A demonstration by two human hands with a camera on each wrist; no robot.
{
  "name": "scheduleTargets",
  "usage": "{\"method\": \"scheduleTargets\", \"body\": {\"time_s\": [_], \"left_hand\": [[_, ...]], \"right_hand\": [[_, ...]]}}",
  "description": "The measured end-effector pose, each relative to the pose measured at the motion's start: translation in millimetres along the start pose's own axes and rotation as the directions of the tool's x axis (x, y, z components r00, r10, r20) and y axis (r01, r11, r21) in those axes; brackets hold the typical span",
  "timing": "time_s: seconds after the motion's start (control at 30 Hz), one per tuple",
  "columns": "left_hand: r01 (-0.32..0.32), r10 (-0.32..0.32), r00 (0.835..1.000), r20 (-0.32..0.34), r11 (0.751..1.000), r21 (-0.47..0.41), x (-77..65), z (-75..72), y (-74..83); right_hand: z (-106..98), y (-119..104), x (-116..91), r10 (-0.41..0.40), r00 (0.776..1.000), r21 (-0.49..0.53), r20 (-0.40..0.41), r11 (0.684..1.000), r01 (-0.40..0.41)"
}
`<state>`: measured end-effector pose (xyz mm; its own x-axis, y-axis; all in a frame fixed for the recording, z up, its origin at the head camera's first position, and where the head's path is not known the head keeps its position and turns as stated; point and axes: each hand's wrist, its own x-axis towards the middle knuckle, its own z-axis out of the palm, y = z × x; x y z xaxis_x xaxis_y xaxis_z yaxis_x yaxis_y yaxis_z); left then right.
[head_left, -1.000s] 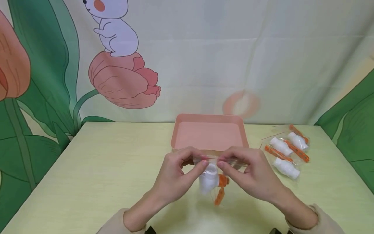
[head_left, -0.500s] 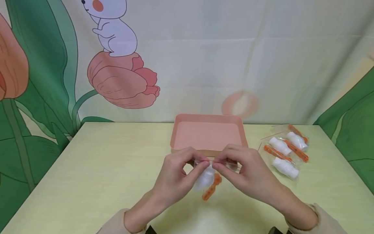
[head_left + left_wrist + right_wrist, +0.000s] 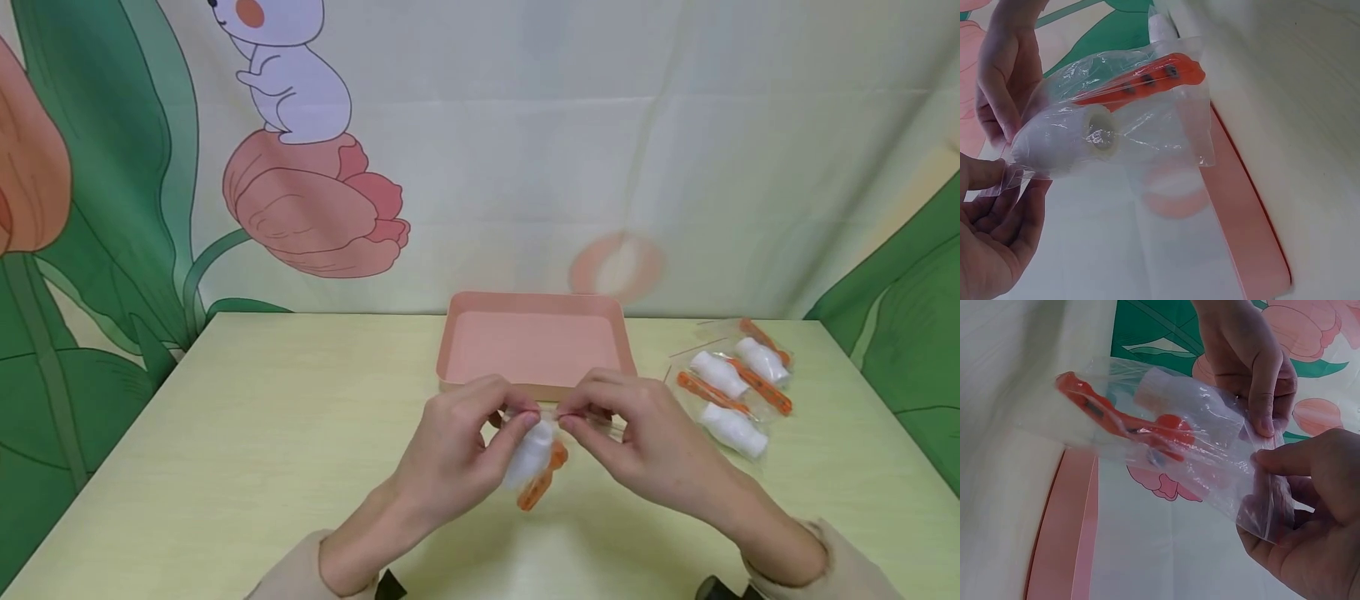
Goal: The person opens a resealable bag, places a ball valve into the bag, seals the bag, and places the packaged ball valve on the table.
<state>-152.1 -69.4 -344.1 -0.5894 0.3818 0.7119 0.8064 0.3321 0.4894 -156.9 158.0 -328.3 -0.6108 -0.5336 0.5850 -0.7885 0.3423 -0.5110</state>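
A clear zip bag point(image 3: 1172, 134) hangs in front of me, its top edge pinched between thumbs and fingertips. My left hand point(image 3: 461, 454) grips the top edge on one side, and my right hand point(image 3: 652, 450) pinches it close by on the other. Through the film I see a white hollow piece point(image 3: 529, 457) with a round opening, clearest in the left wrist view. Beside it lies an orange strip-like piece point(image 3: 1107, 419) with dark marks and a rounded end. Some fingertips are hidden behind the thumbs in the head view.
Behind my hands a pink tray point(image 3: 536, 342) stands on the pale table point(image 3: 300, 433). To the right lie several similar clear bags with white pieces point(image 3: 733, 430) and orange strips point(image 3: 712, 392). A printed curtain point(image 3: 487, 167) hangs behind the table.
The bag has swung left and tilted, with its orange piece leaning lower left. Both hands keep their grip; the right moved left toward the other hand, then slightly back right.
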Motion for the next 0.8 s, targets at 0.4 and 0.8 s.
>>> {"method": "scheduleTargets", "body": {"time_s": [0.4, 0.8], "left_hand": [[0.014, -0.014, 1.000, 0.005, 0.999, 0.039, -0.4, -5.2, -2.8], [0.053, -0.053, 0.999, 0.015, 0.999, 0.010, 0.8, -9.0, -3.4]], "right_hand": [[-3.6, 1.0, -3.2, 0.061, 0.998, -0.033, 0.007, 0.998, -0.061], [-9.9, 6.0, -7.8, 0.057, 0.998, -0.036, 0.022, 0.998, -0.056]]}}
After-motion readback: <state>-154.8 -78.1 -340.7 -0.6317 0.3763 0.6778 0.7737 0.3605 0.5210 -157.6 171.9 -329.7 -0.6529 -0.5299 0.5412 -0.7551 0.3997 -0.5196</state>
